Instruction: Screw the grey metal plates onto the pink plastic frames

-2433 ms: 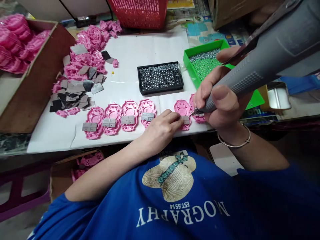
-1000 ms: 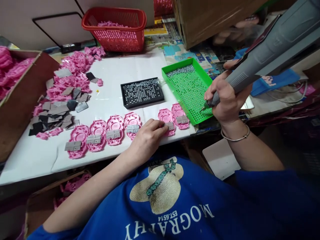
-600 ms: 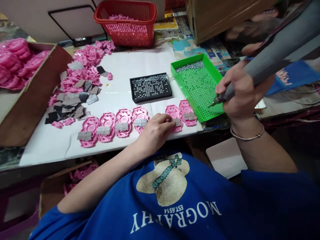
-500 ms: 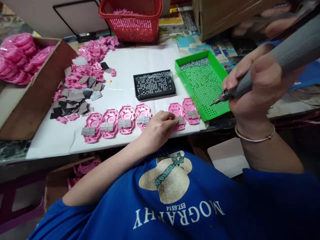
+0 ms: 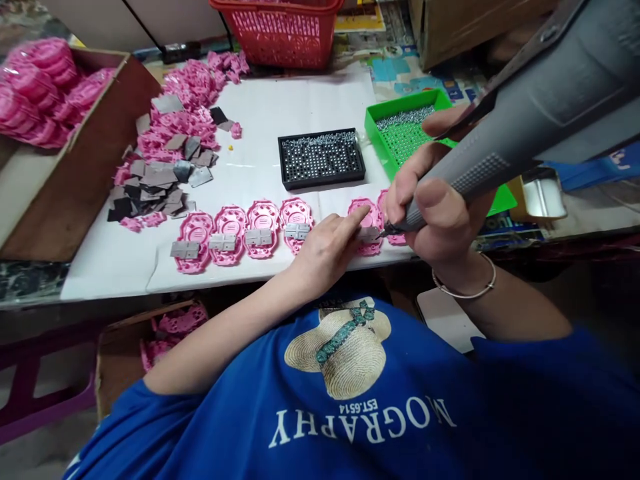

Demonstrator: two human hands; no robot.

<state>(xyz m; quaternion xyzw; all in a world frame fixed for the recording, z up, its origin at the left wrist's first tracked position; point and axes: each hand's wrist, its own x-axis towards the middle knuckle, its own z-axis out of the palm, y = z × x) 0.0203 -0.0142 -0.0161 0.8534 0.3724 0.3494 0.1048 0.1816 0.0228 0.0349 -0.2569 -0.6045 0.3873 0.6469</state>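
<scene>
My right hand [image 5: 440,220] is closed round a grey electric screwdriver [image 5: 500,147]. The driver's thin bit points down at a small grey plate [image 5: 369,234] on a pink plastic casing [image 5: 367,208]; whether a screw sits on the tip is too small to tell. From the other side, my left hand [image 5: 325,250] holds that casing down, index finger stretched across it. Left of this hand, several pink casings [image 5: 263,220] lie in a row, each with a grey plate across it. Another pink casing [image 5: 384,200] is partly hidden behind my right hand.
A black screw tray [image 5: 323,177] and a green screw tray [image 5: 383,143] lie beyond the row. Loose grey plates [image 5: 157,175] and pink parts [image 5: 187,87] are heaped at left, beside a cardboard box [image 5: 95,147]. At the back stands a red basket [image 5: 285,37].
The screwdriver has moved left and down from over the green tray to the casing under my left hand. My left index finger now reaches further up the casing. The view has shifted slightly.
</scene>
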